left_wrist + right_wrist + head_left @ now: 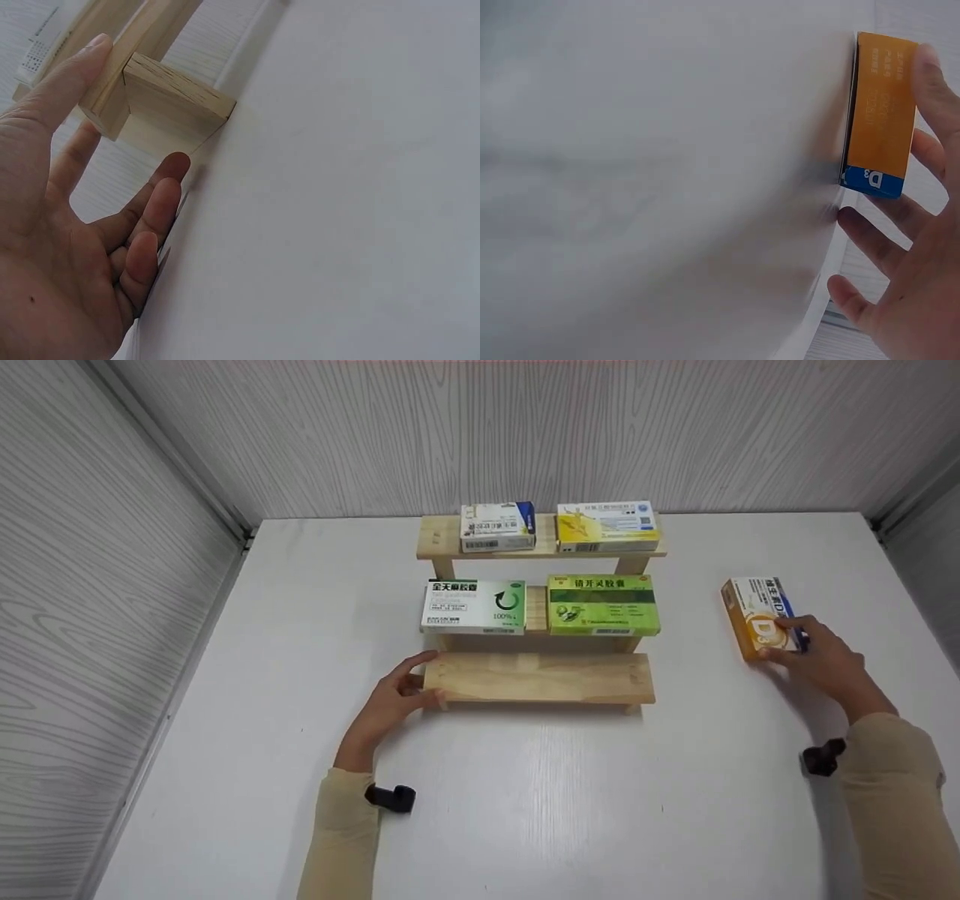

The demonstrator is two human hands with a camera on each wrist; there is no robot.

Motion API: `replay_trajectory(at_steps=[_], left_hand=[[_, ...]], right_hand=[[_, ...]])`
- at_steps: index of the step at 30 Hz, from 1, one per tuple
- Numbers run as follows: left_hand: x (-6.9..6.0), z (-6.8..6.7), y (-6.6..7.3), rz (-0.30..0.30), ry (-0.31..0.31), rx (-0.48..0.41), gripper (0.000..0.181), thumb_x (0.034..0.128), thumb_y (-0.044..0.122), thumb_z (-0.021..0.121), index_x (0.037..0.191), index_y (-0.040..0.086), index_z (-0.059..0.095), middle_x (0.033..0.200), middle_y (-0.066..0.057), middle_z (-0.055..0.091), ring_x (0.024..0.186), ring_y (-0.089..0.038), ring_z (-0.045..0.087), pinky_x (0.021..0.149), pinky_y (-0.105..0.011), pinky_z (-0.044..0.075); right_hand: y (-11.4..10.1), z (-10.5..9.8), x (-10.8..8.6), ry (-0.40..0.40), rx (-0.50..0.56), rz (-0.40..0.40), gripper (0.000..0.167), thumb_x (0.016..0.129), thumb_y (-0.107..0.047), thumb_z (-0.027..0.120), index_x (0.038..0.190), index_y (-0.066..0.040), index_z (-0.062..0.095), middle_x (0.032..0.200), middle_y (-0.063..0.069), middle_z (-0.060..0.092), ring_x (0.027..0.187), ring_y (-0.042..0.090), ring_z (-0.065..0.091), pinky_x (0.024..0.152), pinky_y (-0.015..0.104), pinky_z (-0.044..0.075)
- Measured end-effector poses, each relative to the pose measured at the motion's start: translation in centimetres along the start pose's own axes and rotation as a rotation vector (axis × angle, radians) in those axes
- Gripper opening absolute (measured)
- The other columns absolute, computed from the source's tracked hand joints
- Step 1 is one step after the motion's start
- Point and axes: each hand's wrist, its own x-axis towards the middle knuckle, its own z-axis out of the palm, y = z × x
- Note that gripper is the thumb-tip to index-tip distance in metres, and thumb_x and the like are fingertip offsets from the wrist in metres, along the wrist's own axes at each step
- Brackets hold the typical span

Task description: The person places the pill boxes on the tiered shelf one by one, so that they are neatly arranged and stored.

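Observation:
A tiered wooden rack (540, 676) stands mid-table. At the left end of its lowest step is my left hand (386, 709), thumb on the front and index finger behind, the other fingers loose, as the left wrist view (67, 217) shows. To the right of the rack, my right hand (821, 664) holds an orange, white and blue D3 medicine box (759, 611) between thumb and fingers. Its orange side with a blue end (881, 112) faces the right wrist camera. The box appears to be on or just above the table; which one I cannot tell.
On the top step lie a white-and-blue box (495, 526) and a yellow-and-white box (606, 525). A white-and-green box (474, 606) and a green box (602, 605) lean on the middle step. Grey wood-grain walls enclose the white table (540, 795) at the back and sides.

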Motion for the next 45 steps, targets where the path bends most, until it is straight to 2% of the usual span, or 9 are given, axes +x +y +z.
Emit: replay_trajectory(at_steps=[5, 11, 17, 22, 24, 28, 33, 39, 45], left_hand=[[-0.1, 0.0, -0.2, 0.026, -0.008, -0.010, 0.065, 0.0864, 0.020, 0.073, 0.145, 0.022, 0.044, 0.116, -0.020, 0.060, 0.093, -0.021, 0.054, 0.080, -0.030, 0.041], [-0.1, 0.1, 0.1, 0.005, 0.003, 0.004, 0.066, 0.0859, 0.019, 0.073, 0.145, 0.023, 0.045, 0.116, -0.019, 0.061, 0.095, -0.022, 0.054, 0.081, -0.030, 0.041], [-0.2, 0.3, 0.1, -0.001, 0.005, 0.014, 0.065, 0.0863, 0.019, 0.072, 0.145, 0.023, 0.044, 0.118, -0.019, 0.060, 0.096, -0.022, 0.054, 0.081, -0.029, 0.041], [1.1, 0.3, -1.5, 0.000, 0.004, 0.006, 0.067, 0.0861, 0.022, 0.073, 0.146, 0.025, 0.043, 0.121, -0.018, 0.058, 0.098, -0.022, 0.052, 0.082, -0.029, 0.041], [1.6, 0.3, -2.4, 0.003, 0.012, 0.000, 0.068, 0.0855, 0.023, 0.074, 0.146, 0.028, 0.043, 0.122, -0.017, 0.058, 0.098, -0.022, 0.052, 0.082, -0.030, 0.041], [1.8, 0.2, -2.9, 0.016, 0.028, 0.003, 0.067, 0.0838, 0.027, 0.076, 0.143, 0.033, 0.046, 0.121, -0.016, 0.059, 0.098, -0.023, 0.052, 0.083, -0.031, 0.041], [1.7, 0.2, -3.1, 0.032, 0.026, 0.024, 0.065, 0.0842, 0.032, 0.075, 0.142, 0.035, 0.046, 0.121, -0.015, 0.057, 0.103, -0.023, 0.051, 0.084, -0.031, 0.041], [1.7, 0.1, -3.1, 0.047, 0.032, 0.034, 0.063, 0.0847, 0.032, 0.074, 0.142, 0.035, 0.046, 0.121, -0.014, 0.057, 0.103, -0.024, 0.052, 0.084, -0.032, 0.042], [1.6, 0.1, -3.1, 0.051, 0.035, 0.030, 0.064, 0.0848, 0.030, 0.074, 0.142, 0.034, 0.047, 0.119, -0.015, 0.059, 0.099, -0.023, 0.051, 0.083, -0.031, 0.041]], right_hand=[[0.2, 0.7, -1.2, -0.004, -0.047, -0.039, 0.104, 0.082, -0.074, 0.053, 0.152, -0.005, 0.019, 0.149, 0.040, 0.017, 0.132, 0.060, 0.019, 0.096, 0.073, 0.013], [-0.1, 1.0, -2.8, -0.047, -0.078, -0.062, 0.106, 0.079, -0.075, 0.056, 0.151, -0.005, 0.021, 0.147, 0.041, 0.019, 0.130, 0.060, 0.021, 0.096, 0.073, 0.013], [-0.6, 1.3, -4.4, -0.032, -0.050, -0.099, 0.106, 0.083, -0.066, 0.060, 0.154, -0.004, 0.010, 0.149, 0.040, 0.015, 0.131, 0.060, 0.020, 0.093, 0.074, 0.013], [-1.0, 2.0, -5.3, -0.008, 0.042, -0.063, 0.117, 0.085, -0.058, 0.065, 0.152, 0.002, -0.010, 0.149, 0.042, 0.007, 0.134, 0.061, 0.014, 0.096, 0.079, 0.012], [-1.2, 2.3, -5.4, 0.010, 0.047, -0.049, 0.119, 0.085, -0.057, 0.066, 0.150, 0.005, -0.012, 0.148, 0.044, 0.007, 0.133, 0.062, 0.013, 0.096, 0.079, 0.013], [-1.7, 3.0, -5.3, 0.056, 0.000, -0.044, 0.120, 0.083, -0.059, 0.066, 0.149, 0.011, -0.006, 0.143, 0.046, 0.015, 0.130, 0.060, 0.021, 0.095, 0.077, 0.019], [-2.1, 3.5, -4.9, 0.079, -0.025, -0.038, 0.115, 0.085, -0.060, 0.063, 0.147, 0.015, 0.000, 0.139, 0.044, 0.023, 0.122, 0.054, 0.030, 0.093, 0.071, 0.028], [-2.2, 3.2, -4.8, 0.081, 0.049, -0.045, 0.105, 0.090, -0.049, 0.062, 0.149, 0.012, -0.001, 0.142, 0.044, 0.019, 0.127, 0.055, 0.027, 0.100, 0.071, 0.026], [-2.3, 2.1, -5.5, 0.144, 0.140, -0.133, 0.088, 0.093, -0.032, 0.061, 0.151, 0.009, 0.008, 0.144, 0.041, 0.022, 0.122, 0.050, 0.030, 0.090, 0.055, 0.037]])
